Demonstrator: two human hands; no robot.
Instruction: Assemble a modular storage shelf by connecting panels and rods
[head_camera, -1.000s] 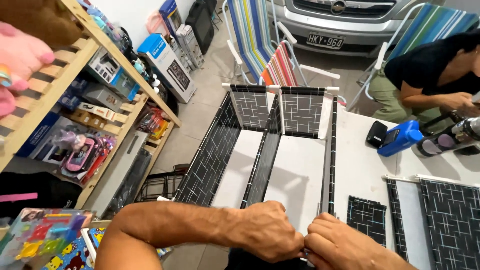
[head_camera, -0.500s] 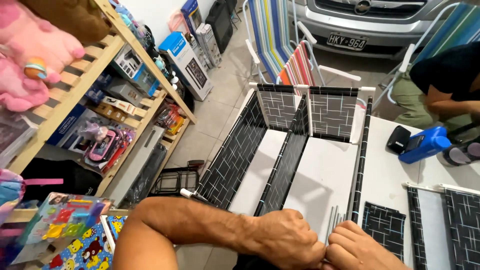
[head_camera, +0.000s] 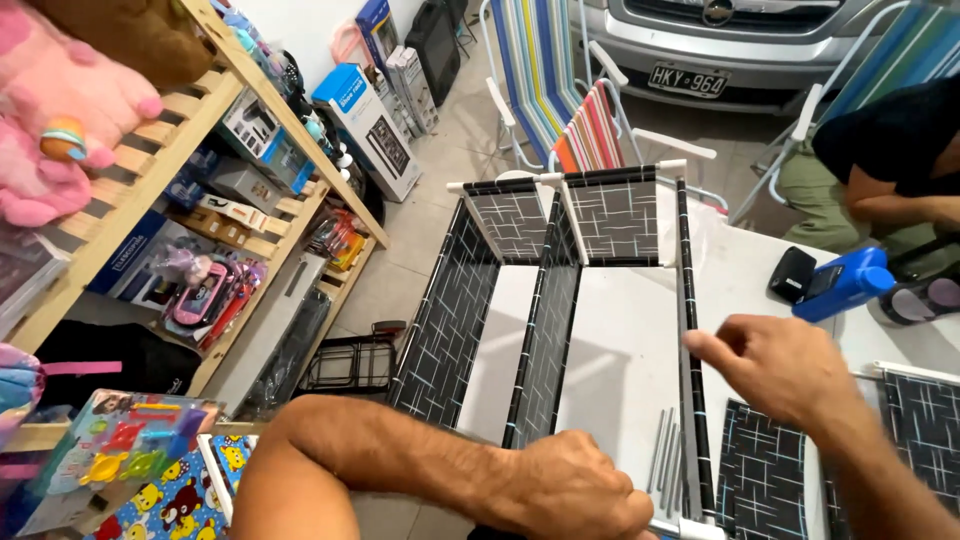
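A fabric storage frame (head_camera: 450, 320) with black, line-patterned panels and white rods lies on a white table (head_camera: 730, 270). My left hand (head_camera: 570, 490) is clenched on its near edge, at the foot of the middle divider (head_camera: 545, 340). My right hand (head_camera: 780, 370) hovers over the table, thumb and forefinger pinched on the top rail of the right side panel (head_camera: 688, 300). A few thin metal rods (head_camera: 665, 460) lie inside the frame between my hands.
Loose black panels (head_camera: 760, 480) (head_camera: 925, 430) lie on the table at right, beside a blue device (head_camera: 840, 285) and a black case (head_camera: 792, 273). A seated person (head_camera: 890, 150) works at far right. Wooden toy shelves (head_camera: 200, 120) line the left; folded striped chairs (head_camera: 560, 80) and a car (head_camera: 720, 40) stand behind.
My right hand has left the near corner beside my left hand and moved up and away to the right side panel's rail. The left hand stays clenched on the near edge.
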